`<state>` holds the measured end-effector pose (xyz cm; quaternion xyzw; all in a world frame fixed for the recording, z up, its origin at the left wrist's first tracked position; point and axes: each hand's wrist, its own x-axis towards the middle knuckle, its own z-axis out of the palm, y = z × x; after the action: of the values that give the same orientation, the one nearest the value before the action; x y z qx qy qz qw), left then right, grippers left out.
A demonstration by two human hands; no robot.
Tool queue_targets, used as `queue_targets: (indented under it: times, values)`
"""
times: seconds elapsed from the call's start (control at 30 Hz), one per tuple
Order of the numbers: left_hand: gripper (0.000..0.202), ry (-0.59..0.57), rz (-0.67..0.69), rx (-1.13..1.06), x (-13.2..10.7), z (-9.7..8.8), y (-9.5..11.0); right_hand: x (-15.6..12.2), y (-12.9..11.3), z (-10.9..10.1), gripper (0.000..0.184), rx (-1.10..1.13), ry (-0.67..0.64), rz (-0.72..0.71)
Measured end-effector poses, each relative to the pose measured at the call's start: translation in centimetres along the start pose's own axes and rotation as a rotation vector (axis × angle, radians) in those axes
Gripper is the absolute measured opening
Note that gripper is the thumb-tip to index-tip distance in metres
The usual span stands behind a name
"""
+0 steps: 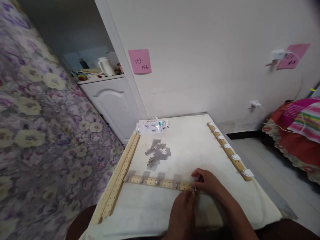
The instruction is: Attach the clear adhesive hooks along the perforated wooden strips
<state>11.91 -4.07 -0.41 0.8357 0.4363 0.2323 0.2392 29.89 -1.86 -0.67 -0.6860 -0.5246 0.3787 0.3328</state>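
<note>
A narrow wooden strip (166, 183) with rows of holes lies crosswise near the front of the table. Along it sit several small metal hooks (157, 182), each with a clear plastic piece. At its right end, my left hand (183, 211) has its fingers closed together on a small metal hook (195, 189). My right hand (207, 181) curls over the same end from the right, fingers bent with thumb and forefinger close to the hook; what they grip is hidden. Beyond the strip lies a loose pile of small clear bags (157, 155) with metal pieces.
Two perforated wooden strips (122, 171) lie along the table's left edge. Another strip with white tags (231, 155) lies along the right edge. Flat packages (150, 127) lie at the back left. A floral curtain (50, 133) hangs at left; the wall stands behind.
</note>
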Motion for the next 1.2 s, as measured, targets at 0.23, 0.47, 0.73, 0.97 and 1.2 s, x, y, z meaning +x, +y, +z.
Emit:
queue_targets:
  times: [0.23, 0.47, 0.73, 0.97, 1.2]
  values:
    - [0.044, 0.052, 0.37, 0.303, -0.7, 1.4, -2.6, 0.1, -0.2, -0.2, 0.027, -0.053, -0.038, 0.014]
    - [0.057, -0.002, 0.375, 0.395, -0.7, 0.9, -2.2, 0.2, -0.3, -0.3, 0.027, -0.038, -0.053, 0.016]
    - [0.039, 0.026, 0.203, 0.094, -0.4, 0.1, -1.4, -0.6, -0.1, -0.3, 0.03, 0.072, -0.033, -0.085]
    - [0.031, 0.096, 0.073, 0.0, -0.1, -0.8, -0.2, -1.8, 0.4, -1.1, 0.03, 0.097, 0.055, -0.134]
    - [0.023, 0.222, 0.16, 0.231, 3.2, -8.5, -3.8, -1.5, 1.4, -0.8, 0.03, 0.106, 0.066, -0.138]
